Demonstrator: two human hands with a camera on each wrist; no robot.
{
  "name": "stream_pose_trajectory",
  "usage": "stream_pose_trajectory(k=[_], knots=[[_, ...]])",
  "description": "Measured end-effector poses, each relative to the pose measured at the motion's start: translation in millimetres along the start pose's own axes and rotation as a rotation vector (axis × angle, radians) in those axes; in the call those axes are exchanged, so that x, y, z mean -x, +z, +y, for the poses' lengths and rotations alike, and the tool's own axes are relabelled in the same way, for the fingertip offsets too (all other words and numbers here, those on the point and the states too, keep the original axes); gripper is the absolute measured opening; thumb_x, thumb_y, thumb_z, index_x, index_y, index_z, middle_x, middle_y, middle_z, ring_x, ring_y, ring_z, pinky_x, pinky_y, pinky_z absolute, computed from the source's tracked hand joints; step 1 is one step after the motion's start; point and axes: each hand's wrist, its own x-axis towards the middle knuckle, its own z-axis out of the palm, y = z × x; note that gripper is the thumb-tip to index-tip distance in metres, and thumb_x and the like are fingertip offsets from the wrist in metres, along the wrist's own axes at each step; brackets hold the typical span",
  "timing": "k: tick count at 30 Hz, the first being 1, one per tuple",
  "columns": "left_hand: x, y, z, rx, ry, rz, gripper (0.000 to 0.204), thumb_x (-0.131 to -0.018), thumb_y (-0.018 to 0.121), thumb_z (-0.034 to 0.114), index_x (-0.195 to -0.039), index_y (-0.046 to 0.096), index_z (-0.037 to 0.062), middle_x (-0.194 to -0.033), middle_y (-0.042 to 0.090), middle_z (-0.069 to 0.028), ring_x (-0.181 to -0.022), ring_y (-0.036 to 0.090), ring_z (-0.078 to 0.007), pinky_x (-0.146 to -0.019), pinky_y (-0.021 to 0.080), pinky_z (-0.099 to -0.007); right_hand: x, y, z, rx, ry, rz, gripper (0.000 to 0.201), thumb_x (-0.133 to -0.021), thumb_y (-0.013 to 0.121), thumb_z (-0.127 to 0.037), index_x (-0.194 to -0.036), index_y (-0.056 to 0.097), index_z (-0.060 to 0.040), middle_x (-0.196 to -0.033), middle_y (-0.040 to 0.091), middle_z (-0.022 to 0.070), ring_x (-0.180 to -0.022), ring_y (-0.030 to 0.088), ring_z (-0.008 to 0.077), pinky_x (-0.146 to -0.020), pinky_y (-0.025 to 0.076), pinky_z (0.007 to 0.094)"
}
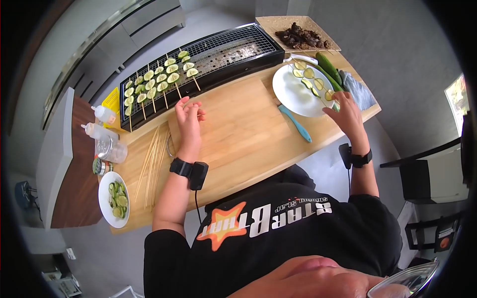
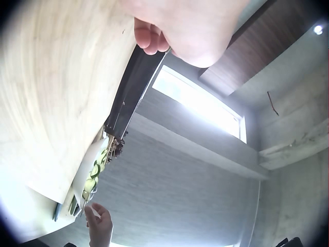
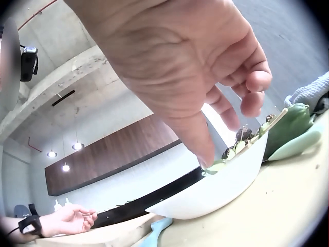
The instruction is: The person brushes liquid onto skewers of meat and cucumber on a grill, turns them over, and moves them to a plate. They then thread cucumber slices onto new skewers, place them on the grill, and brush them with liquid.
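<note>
My right hand (image 1: 348, 114) is at the right rim of a white plate (image 1: 283, 92), fingers spread and thumb bent down toward the rim. On that plate lie skewered zucchini slices (image 1: 308, 73), green-edged and pale. In the right wrist view the thumb tip of the right hand (image 3: 190, 92) is right at a slice (image 3: 218, 165) on the rim. Over the left part of a wooden cutting board (image 1: 238, 124) hangs my left hand (image 1: 190, 121), loosely curled around nothing. The left wrist view shows only part of the left hand (image 2: 180, 25).
Zucchini skewers (image 1: 161, 82) lie across the left of a black grill (image 1: 223, 49). Dark skewered pieces (image 1: 300, 37) are on a tray behind the plate. Bare sticks (image 1: 151, 169), squeeze bottles (image 1: 99, 131) and a bowl of slices (image 1: 118, 198) stand left. A teal handle (image 1: 297, 125) lies beside the plate.
</note>
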Motion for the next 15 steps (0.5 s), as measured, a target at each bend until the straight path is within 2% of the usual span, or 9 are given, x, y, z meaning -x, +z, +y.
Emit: stream_pose_trajectory(k=[2, 8, 11, 15], knots=[[-0.7, -0.9, -0.4, -0.013, 0.000, -0.013, 0.031, -0.091, 0.051, 0.009, -0.121, 0.041, 0.0062, -0.099, 0.058, -0.0084, -0.073, 0.056, -0.0108, -0.062, 0.046, -0.0236, 5.1, -0.9, 4.4, 0.034, 0.018, -0.065, 0.038, -0.074, 0.075, -0.025, -0.098, 0.055, -0.0041, -0.097, 0.061, 0.0163, -0.092, 0.061, 0.0338, -0.077, 0.048, 0.0417], [-0.7, -2.3, -2.1, -0.034, -0.007, -0.055, 0.031, -0.092, 0.052, 0.011, -0.122, 0.044, 0.0072, -0.100, 0.060, -0.0060, -0.075, 0.055, -0.0096, -0.065, 0.046, -0.0235, 1.1, 8.6, 24.3, 0.020, 0.046, -0.031, 0.025, -0.077, 0.064, -0.014, -0.098, 0.054, -0.0047, -0.086, 0.062, 0.0195, -0.085, 0.061, 0.0370, -0.075, 0.048, 0.0439], [-0.3, -0.5, 1.0, -0.033, -0.016, -0.060, 0.029, -0.092, 0.051, 0.009, -0.120, 0.043, 0.0058, -0.097, 0.058, -0.0072, -0.072, 0.055, -0.0097, -0.063, 0.045, -0.0228, -1.9, 10.8, 27.7, 0.043, 0.086, -0.091, 0.016, -0.079, 0.058, -0.012, -0.092, 0.057, -0.0023, -0.080, 0.063, 0.0208, -0.081, 0.060, 0.0391, -0.073, 0.047, 0.0461], [1.9, 0.6, 4.1, -0.025, -0.024, -0.074, 0.029, -0.092, 0.051, 0.010, -0.119, 0.044, 0.0050, -0.096, 0.058, -0.0069, -0.073, 0.054, -0.0091, -0.063, 0.044, -0.0221, -6.4, 20.8, 37.6, 0.075, 0.013, -0.133, 0.015, -0.081, 0.056, -0.011, -0.078, 0.057, 0.0037, -0.068, 0.060, 0.0206, -0.068, 0.061, 0.0369, -0.064, 0.046, 0.0444]])
